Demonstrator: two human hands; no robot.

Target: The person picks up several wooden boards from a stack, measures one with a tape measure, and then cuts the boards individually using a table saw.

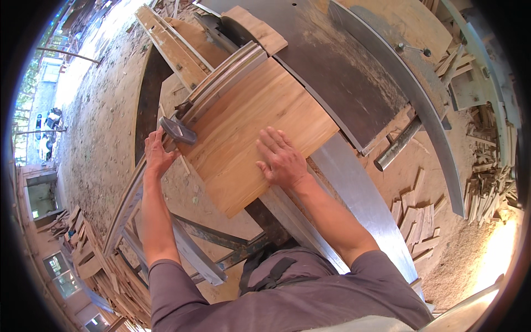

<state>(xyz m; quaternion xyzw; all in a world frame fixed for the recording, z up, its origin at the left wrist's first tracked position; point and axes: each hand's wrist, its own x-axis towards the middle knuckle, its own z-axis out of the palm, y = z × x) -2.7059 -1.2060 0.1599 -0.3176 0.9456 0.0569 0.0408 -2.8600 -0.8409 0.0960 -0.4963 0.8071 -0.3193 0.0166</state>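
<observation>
A wide, pale wooden board (249, 127) lies flat on the saw's sliding table, its far edge along a metal fence (227, 80). My right hand (282, 159) rests palm down on the board near its right side, fingers slightly spread, gripping nothing. At the board's left end my left hand (159, 155) is raised beside a dark grey stop block (178, 131) on the fence. Its fingers reach up to the block with the thumb apart; whether they press on it is hard to make out.
Right of the board stretches the dark saw table (348, 72) with a long curved-looking rip fence (398, 83). A smaller wood piece (255, 30) lies beyond the fence. The bare metal sliding table (359, 193) runs toward me. Offcuts (417, 221) and sawdust cover the floor at right; more scrap wood (105, 276) is piled at lower left.
</observation>
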